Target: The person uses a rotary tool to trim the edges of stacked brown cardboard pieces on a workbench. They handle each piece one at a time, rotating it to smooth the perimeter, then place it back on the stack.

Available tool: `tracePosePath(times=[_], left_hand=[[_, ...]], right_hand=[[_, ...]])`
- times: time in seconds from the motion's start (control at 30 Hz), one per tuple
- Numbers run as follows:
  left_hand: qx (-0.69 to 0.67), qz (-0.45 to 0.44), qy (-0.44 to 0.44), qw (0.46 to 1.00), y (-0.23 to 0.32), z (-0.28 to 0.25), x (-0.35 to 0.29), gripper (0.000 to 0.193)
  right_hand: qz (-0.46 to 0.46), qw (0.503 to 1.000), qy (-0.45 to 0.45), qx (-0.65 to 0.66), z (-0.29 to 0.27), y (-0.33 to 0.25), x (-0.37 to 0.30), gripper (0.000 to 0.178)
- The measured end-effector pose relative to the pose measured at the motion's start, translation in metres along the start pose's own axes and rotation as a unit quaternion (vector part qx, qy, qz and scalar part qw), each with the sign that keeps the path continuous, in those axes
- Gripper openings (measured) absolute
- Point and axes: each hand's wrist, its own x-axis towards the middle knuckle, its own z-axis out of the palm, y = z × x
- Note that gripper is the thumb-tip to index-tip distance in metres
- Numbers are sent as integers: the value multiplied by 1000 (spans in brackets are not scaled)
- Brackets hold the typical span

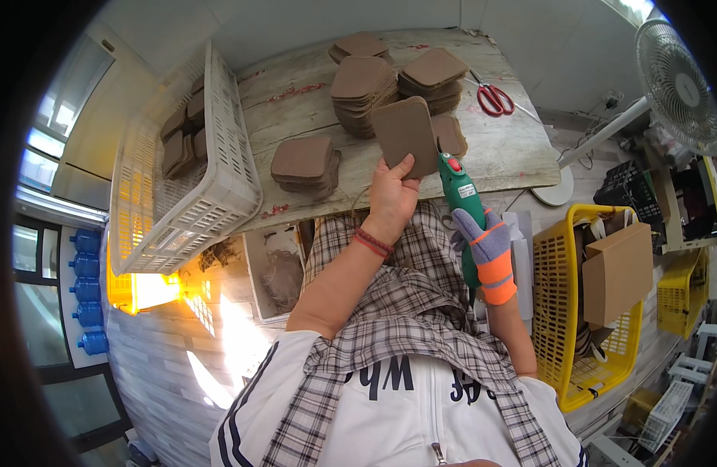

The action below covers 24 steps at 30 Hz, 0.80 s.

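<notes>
While your left hand [391,193] is reaching up toward twelve o'clock, pinching a brown leather piece [405,129] above the table [506,148], your gloved right hand [487,237] is gripping a green tool [461,194] at its three o'clock.

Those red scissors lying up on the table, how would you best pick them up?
Take the red scissors by the looped handles, which lie nearer the person, while the thin blades point away to the upper left. Coming from the right seems easiest: that side of the wooden table is bare, and the brown stacks crowd the left.
</notes>
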Motion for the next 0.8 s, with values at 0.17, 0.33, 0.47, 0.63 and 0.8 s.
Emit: tracePosePath(times=[0.17,0.33,0.47,0.63,0.8], left_hand=[[53,-31,-16,998,-10,-2,-15,30],[80,-44,-45,995,-16,-20,-18,34],[141,-39,-61,987,-7,-28,-18,36],[267,-54,-79,959,29,-29,-17,36],[373,-80,-114,917,64,-32,-12,42]], right_hand=[[-16,1000,16,19,-4,-5,5,31],[-9,1000,21,19,-9,-11,8,30],[-13,1000,6,8,-15,-16,6,28],[-1,997,-25,-66,-32,-16,1,29],[8,994,-65,-93,-42,-15,-6,32]])
